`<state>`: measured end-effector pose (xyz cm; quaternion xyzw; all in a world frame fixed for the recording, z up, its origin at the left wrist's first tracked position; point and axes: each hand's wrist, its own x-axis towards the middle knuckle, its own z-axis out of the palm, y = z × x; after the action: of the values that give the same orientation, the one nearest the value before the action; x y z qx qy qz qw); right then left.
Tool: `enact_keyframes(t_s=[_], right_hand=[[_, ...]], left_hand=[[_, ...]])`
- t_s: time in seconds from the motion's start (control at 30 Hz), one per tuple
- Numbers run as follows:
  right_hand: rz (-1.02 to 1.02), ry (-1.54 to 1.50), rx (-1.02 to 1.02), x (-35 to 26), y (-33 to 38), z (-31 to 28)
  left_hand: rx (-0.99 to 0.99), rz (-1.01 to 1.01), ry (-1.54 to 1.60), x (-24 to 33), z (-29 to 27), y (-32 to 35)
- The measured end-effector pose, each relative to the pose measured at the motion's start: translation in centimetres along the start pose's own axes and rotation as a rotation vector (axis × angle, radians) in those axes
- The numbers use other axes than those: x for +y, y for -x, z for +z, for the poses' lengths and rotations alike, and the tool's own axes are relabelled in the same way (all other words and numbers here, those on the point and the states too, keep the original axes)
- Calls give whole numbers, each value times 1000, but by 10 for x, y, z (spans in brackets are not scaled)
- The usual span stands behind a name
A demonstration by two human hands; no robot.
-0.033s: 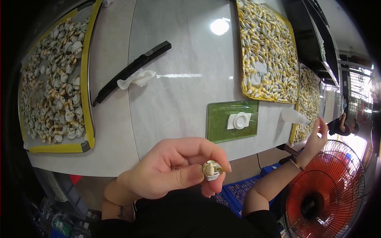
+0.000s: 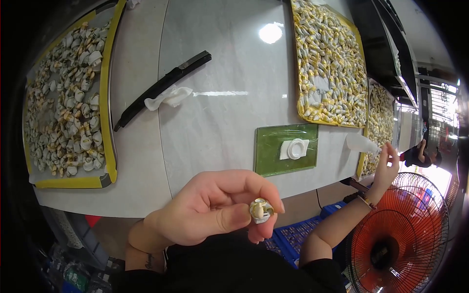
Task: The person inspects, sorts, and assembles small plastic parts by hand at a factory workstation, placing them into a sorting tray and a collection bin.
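Note:
My left hand is raised in front of my chest below the table edge. Its thumb and fingertips pinch a small white-and-gold piece. My right hand is lifted at the table's right edge with its fingers apart and nothing in it. It is close to a pale translucent bottle that lies on the table. A green mat lies on the white table just beyond my left hand, and a white round part rests on it.
A yellow-rimmed tray of several white-and-gold pieces sits at left, and two similar trays at right. A long black tool lies beside a white tissue. A red fan and a blue crate stand low right, with another person behind.

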<state>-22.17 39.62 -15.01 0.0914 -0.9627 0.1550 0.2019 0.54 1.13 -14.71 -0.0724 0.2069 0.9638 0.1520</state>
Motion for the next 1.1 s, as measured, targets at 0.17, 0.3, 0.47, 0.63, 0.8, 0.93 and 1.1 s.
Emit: enact_keyframes(t_s=[0.17,0.3,0.47,0.63,0.8,0.93,1.1], right_hand=[[40,-29,-195,15,5,18],[89,-36,-200,13,3,5],[-8,-174,-204,-22,10,13],[-47,-61,-131,-23,0,21],[-11,-122,-34,-17,0,13],[40,-288,1,-16,1,15],[108,-567,35,-20,2,17]], left_hand=[[2,22,-11,0,0,2],[-9,35,-22,0,1,-1],[51,46,-49,-4,0,2],[159,108,-144,-6,0,4],[-9,105,-70,-10,-13,4],[7,105,-74,-9,-10,4],[7,106,-70,-9,-11,4]])
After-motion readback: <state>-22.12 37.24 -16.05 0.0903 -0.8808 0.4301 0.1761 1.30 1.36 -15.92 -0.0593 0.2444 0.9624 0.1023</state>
